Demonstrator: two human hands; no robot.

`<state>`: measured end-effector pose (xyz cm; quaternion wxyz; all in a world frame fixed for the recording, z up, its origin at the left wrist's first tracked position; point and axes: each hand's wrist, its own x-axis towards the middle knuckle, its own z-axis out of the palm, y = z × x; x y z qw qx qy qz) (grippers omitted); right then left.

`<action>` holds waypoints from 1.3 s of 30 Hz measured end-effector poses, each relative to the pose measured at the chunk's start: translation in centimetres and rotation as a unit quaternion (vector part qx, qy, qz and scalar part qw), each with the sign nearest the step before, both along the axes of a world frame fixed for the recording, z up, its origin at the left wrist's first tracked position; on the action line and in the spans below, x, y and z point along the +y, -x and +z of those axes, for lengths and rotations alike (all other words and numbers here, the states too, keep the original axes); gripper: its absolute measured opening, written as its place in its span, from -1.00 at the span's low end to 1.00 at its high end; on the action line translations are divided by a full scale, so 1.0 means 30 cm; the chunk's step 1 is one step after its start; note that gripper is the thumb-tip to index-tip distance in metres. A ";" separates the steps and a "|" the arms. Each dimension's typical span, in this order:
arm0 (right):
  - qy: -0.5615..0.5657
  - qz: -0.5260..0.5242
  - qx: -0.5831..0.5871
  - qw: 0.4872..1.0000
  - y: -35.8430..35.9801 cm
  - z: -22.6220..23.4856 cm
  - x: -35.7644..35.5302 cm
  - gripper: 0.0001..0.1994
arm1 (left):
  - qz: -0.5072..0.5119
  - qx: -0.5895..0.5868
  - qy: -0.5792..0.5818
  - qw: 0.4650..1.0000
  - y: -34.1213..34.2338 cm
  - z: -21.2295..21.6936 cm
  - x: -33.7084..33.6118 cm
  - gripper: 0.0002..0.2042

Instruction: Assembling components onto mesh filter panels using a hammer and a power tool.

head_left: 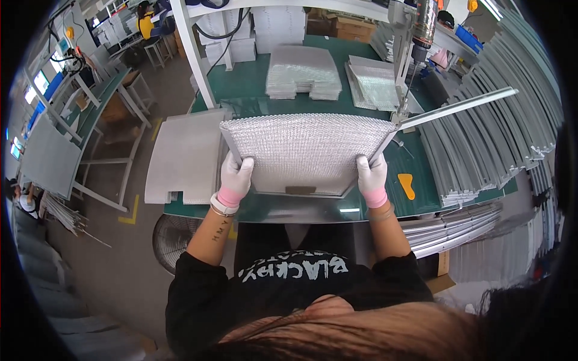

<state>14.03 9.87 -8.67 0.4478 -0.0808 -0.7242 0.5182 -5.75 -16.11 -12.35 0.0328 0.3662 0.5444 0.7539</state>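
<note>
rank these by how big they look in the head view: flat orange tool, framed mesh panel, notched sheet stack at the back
1. framed mesh panel (held up nearer the camera, so its real size against the stack is unsure)
2. notched sheet stack
3. flat orange tool

So we counted up what we can see: one left hand (236, 175) and one right hand (372, 174), with two pink cuffs (230, 197) between them. We get one framed mesh panel (307, 147), one pale metal rail (460, 109), one hanging power driver (424, 27) and one orange hand tool (407, 185). Sheets come in three piles — one left pile (183, 153), one back pile (301, 71), one back-right pile (371, 83) — but their layers are too tight for us to number. Same with the grey strips (481, 123): dozens, tally unclear. Also one floor fan (171, 240) and one blue bin (469, 38).
</note>
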 end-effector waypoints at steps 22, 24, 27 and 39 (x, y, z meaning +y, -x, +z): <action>0.155 0.260 -0.213 0.929 -0.059 -0.089 0.071 -0.42 | -0.271 -0.103 0.263 0.920 0.101 -0.065 -0.091 -0.30; 0.123 0.276 -0.135 0.944 -0.074 -0.023 0.119 -0.36 | -0.266 -0.077 0.117 0.954 0.122 0.077 -0.098 -0.29; 0.105 0.239 0.030 0.965 -0.041 0.149 0.111 -0.47 | -0.210 -0.045 0.005 0.977 0.101 0.289 -0.096 -0.40; -0.065 0.019 0.116 0.991 -0.039 0.193 0.029 -0.73 | -0.037 0.112 -0.064 0.991 -0.075 0.335 -0.019 -0.89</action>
